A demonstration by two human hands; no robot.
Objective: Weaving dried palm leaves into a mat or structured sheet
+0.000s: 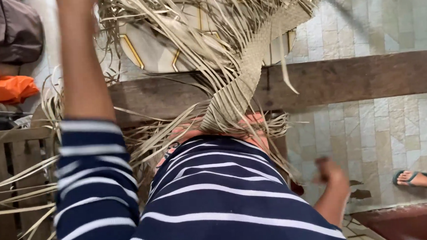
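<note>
Your right hand [329, 171] — fist closed, blurred, lower right — sits below the woven palm-leaf strip [250, 74] at center. Your left arm exits the top, its hand's grip hidden.

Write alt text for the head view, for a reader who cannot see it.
Seen from above, a person in a navy and white striped shirt works on a woven strip of dried palm leaf with loose strands spilling around. The left arm reaches up out of frame; the right hand, blurred, sits low beside the tiled floor. Someone else's sandalled foot shows at right.
</note>
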